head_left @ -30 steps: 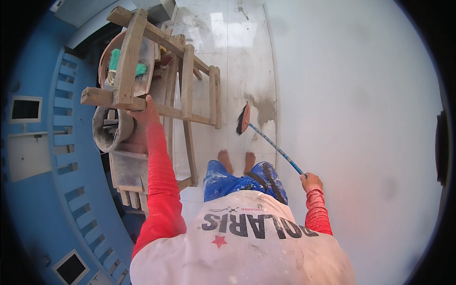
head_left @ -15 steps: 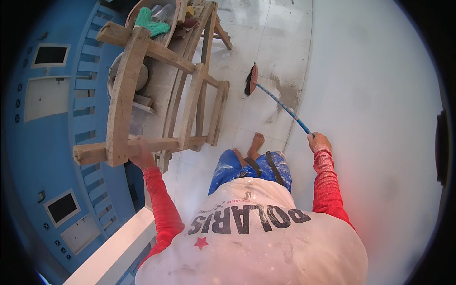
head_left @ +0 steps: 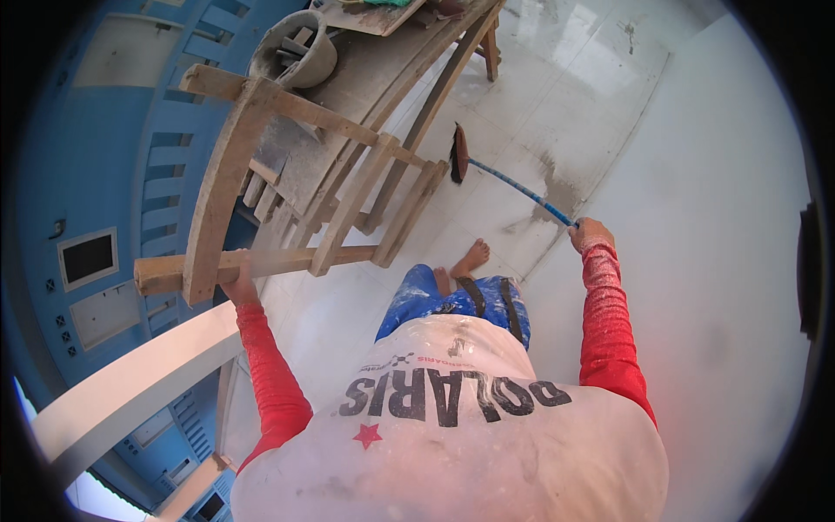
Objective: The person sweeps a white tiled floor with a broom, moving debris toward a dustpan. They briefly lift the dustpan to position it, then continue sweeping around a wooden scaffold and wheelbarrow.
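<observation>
My left hand (head_left: pixel 241 282) is closed round the lower beam of a rough wooden frame (head_left: pixel 228 174), built of bars like a trestle, at my left. Its crossbars slant away from me toward the floor. My right hand (head_left: pixel 591 235) grips the top end of a broom's blue-wrapped handle (head_left: pixel 519 190). The broom head (head_left: pixel 458 154), reddish with dark bristles, points away from me near the floor. Whether its bristles touch the tiles I cannot tell.
Behind the frame stands a dusty plank bench (head_left: pixel 383 83), bearing a bucket (head_left: pixel 315 63) with tools and a board. Wood offcuts lie beside it. A pale wall (head_left: pixel 696 261) rises on the right; a white rail (head_left: pixel 143 378) runs at lower left. The tiled floor has a grey stain (head_left: pixel 557 187).
The view has turned, so the bench and bucket sit farther right. The wooden frame keeps nearly the same place by my left hand. The broom stays in my right hand, its head slightly shifted.
</observation>
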Tool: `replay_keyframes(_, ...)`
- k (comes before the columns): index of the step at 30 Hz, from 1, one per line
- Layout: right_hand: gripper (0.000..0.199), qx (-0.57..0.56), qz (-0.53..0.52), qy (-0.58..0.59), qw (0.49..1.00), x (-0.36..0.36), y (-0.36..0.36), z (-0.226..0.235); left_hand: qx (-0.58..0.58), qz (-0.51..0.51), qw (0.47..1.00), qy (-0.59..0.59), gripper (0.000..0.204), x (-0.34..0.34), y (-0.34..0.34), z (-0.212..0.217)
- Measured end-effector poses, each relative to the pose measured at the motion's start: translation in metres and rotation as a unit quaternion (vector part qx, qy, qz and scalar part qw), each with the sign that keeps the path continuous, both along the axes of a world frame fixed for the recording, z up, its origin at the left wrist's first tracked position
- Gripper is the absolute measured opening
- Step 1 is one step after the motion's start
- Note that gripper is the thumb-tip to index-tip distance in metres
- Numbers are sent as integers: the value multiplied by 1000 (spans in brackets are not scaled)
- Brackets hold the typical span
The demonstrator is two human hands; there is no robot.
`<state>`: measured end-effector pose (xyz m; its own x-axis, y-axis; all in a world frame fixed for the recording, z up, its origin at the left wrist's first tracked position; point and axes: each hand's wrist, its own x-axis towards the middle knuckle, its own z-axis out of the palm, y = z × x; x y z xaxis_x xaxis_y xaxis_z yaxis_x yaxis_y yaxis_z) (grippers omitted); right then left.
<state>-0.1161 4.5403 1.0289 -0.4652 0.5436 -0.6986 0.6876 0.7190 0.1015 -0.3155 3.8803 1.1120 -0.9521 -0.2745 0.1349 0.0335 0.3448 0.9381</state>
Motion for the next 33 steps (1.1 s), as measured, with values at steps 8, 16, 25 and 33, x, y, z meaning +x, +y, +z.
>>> replay_keyframes(8,38,-6,5,-48,999,-4,12,-1,-143,55,985,-77,52,42,-33,31)
replay_keyframes(16,36,38,-53,-62,996,70,-6,10,-176,129,975,42,44,34,-102,45)
replay_keyframes(25,37,72,-119,-8,990,122,-145,57,-131,48,990,11,36,-71,-273,59)
replay_keyframes(33,40,93,-174,33,980,175,-314,97,-68,-74,989,107,33,-220,-357,-15)
